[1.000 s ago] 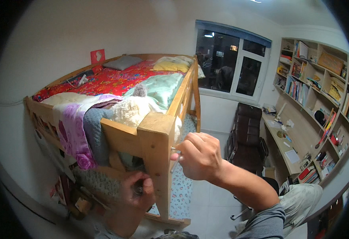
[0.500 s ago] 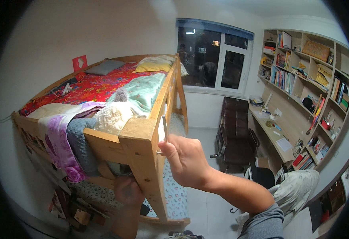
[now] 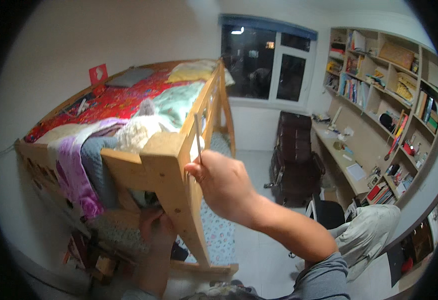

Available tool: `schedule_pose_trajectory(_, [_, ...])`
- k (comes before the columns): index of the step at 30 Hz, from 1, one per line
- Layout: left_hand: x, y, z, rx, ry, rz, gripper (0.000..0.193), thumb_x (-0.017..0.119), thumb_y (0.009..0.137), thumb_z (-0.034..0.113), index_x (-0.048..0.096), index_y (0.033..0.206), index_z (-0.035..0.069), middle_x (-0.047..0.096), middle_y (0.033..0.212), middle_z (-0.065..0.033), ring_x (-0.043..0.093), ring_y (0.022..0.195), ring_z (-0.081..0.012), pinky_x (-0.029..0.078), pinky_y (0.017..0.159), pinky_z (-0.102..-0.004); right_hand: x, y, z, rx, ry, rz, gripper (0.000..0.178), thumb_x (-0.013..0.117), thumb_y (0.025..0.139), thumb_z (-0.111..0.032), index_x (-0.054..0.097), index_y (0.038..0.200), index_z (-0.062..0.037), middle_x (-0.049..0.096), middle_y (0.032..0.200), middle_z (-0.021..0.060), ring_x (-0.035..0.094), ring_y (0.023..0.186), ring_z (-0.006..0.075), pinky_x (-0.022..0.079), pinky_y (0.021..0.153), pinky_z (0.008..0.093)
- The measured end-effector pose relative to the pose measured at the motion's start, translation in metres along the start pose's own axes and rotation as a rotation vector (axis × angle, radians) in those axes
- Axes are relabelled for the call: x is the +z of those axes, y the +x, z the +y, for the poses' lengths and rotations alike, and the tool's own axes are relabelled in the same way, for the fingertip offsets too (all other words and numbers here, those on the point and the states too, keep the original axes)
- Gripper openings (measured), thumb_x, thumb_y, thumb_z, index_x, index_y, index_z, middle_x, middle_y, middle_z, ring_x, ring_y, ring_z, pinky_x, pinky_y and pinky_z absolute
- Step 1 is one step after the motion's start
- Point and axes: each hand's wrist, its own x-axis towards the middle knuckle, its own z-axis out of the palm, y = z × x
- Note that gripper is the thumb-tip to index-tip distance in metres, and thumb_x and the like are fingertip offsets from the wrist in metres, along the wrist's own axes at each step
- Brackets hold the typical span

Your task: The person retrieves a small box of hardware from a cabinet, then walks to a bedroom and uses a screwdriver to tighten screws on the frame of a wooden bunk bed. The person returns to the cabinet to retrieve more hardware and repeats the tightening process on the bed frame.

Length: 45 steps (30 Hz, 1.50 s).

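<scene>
My right hand (image 3: 224, 182) is closed around a thin metal hex key (image 3: 198, 134), its long arm pointing up. The key stands at the outer side of the wooden bed post (image 3: 166, 172), where the fingertips come close to the wood. Lower down on the other side of the post, my left hand (image 3: 156, 225) is at the end boards with its fingers curled in. What those fingers hold is hidden by shadow and blur. A fluffy white plush toy (image 3: 138, 132) lies on the raised bed behind the post.
A purple-and-white cloth (image 3: 74, 170) and a blue-grey blanket (image 3: 99, 167) hang over the bed's end. Past the bed stands a brown padded chair (image 3: 295, 155). Along the right wall run a desk (image 3: 341, 155) and bookshelves (image 3: 374, 80). Pale clothing (image 3: 374, 235) lies heaped over a seat.
The view has tilted slightly, so the bed and both hands sit higher and a little further left. In my right hand, the hex key's upright arm leans slightly more to the left.
</scene>
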Motion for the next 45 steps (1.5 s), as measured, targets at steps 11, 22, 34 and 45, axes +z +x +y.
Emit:
schedule_pose_trajectory(11, [-0.041,-0.032,0.03,-0.299,0.199,-0.253,0.025,0.07,0.09,0.015,0.064,0.109,0.0,0.063,0.102,-0.0101,0.059,0.092,-0.0201,0.051,0.079,-0.0356,0.005,-0.061,0.058,0.164,0.31,-0.012,0.02,0.069,0.092,-0.014,0.07,0.079,0.0012,0.065,0.073,0.006,0.058,0.062,0.0095,0.046,0.054,0.0252])
schedule_pose_trajectory(22, [-0.034,-0.08,0.042,-0.485,0.28,-0.282,0.044,0.081,0.081,0.012,0.059,0.119,0.003,0.058,0.113,-0.0067,0.058,0.095,-0.0181,0.049,0.081,-0.0308,0.095,-0.178,0.08,0.27,0.368,0.215,0.006,0.076,0.082,-0.005,0.073,0.085,-0.0016,0.071,0.08,0.0112,0.068,0.067,0.0207,0.054,0.06,0.0304])
schedule_pose_trajectory(34, [-0.027,-0.091,0.046,-0.55,0.337,-0.232,0.041,0.081,0.079,0.015,0.062,0.114,0.005,0.061,0.111,-0.0106,0.06,0.098,-0.0248,0.049,0.086,-0.0345,0.089,-0.175,0.083,-0.049,0.095,0.197,0.02,0.077,0.079,-0.003,0.068,0.096,-0.001,0.066,0.079,0.0099,0.065,0.059,0.0218,0.052,0.05,0.0309])
schedule_pose_trajectory(45, [-0.02,-0.082,0.044,-0.456,0.307,-0.225,0.041,0.082,0.08,0.019,0.063,0.113,0.005,0.06,0.108,-0.01,0.059,0.095,-0.0237,0.049,0.081,-0.0346,0.08,-0.173,0.094,-0.283,0.03,0.04,0.024,0.071,0.075,-0.004,0.067,0.098,-0.0004,0.066,0.083,0.0103,0.064,0.062,0.0221,0.051,0.05,0.0314])
